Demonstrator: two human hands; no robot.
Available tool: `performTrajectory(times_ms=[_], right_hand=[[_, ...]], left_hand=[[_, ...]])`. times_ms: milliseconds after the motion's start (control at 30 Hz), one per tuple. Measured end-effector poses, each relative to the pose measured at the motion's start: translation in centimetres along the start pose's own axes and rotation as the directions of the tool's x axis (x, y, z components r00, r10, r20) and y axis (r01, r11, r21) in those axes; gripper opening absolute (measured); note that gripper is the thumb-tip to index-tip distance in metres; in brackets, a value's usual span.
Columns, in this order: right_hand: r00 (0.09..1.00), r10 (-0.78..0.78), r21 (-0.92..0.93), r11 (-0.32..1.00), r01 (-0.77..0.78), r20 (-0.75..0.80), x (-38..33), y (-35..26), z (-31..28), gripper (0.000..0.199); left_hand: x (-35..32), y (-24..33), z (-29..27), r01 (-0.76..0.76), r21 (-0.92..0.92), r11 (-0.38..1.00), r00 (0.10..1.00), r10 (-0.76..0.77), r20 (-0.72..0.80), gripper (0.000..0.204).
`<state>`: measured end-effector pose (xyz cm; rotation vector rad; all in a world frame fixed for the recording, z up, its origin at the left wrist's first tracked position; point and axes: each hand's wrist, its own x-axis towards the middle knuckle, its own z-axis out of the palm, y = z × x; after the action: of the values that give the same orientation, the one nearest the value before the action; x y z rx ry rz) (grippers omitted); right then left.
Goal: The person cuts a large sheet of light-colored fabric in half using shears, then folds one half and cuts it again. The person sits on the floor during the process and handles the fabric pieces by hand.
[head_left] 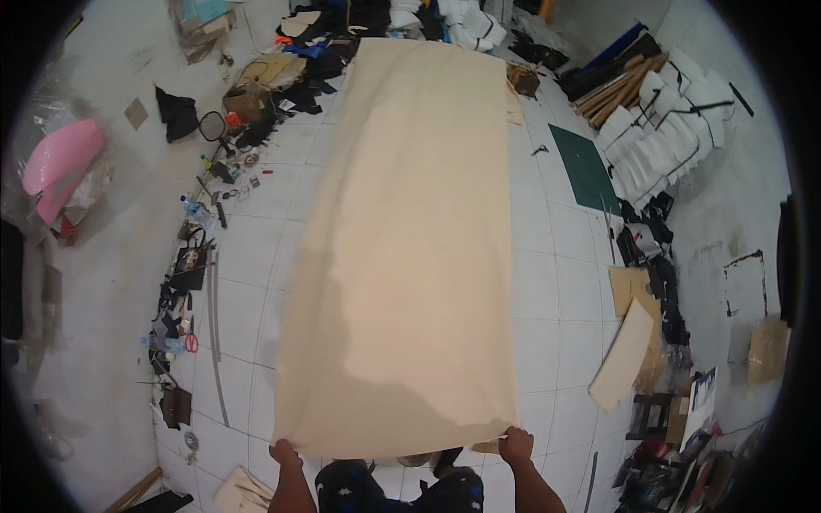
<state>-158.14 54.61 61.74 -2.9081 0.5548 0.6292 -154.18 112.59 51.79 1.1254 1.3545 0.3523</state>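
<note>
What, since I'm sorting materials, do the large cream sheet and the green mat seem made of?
Cream sheet: probably cloth, matte, with soft folds and no shine.
Green mat: perhaps plastic or rubber, dull; flat with crisp edges, but texture too small to tell.

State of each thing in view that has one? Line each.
Beige cloth: spread out, near corners held
Left hand: closed on near-left corner
Right hand: closed on near-right corner
Green mat: lying flat
Red-handled scissors: blades open or shut unclear
White bundles: strapped
</note>
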Motion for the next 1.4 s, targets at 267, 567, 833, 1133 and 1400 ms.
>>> performTrajectory(times_ms=[267, 567, 833, 1133, 1400], right_hand=[[0.911, -0.146, 0.222, 0.944, 0.245, -0.384, 12.3, 6.2, -3.0, 0.026], [0.721, -0.22, 0.006, 0.955, 0.296, -0.657, 20.4, 6.8, -27.9, 0.029], [0.545, -0.012, 0.169, 0.945, 0.281, -0.838, 11.3, 12.8, 0.2, 0.021], [0.919, -0.216, -0.023, 0.975, 0.221, -0.33, 14.9, 16.7, 47.2, 0.012], [0.979, -0.148, 0.201, 0.964, 0.174, -0.138, 17.2, 18.1, 52.2, 0.021]], left_hand=[[1.0, 1.1, 11.1, -0.034, -0.299, 0.954, 0.851, 0.184, 0.492, 0.007], [-9.2, 20.8, 28.3, -0.384, -0.248, 0.889, 0.718, 0.456, 0.526, 0.017], [-5.2, 0.9, 13.0, -0.677, -0.187, 0.712, 0.52, 0.641, 0.565, 0.029], [15.6, -39.1, 4.9, -0.108, 0.177, 0.978, 0.855, 0.0, 0.519, 0.025], [24.7, -48.0, 2.9, 0.039, -0.101, 0.994, 0.75, 0.038, 0.66, 0.031]])
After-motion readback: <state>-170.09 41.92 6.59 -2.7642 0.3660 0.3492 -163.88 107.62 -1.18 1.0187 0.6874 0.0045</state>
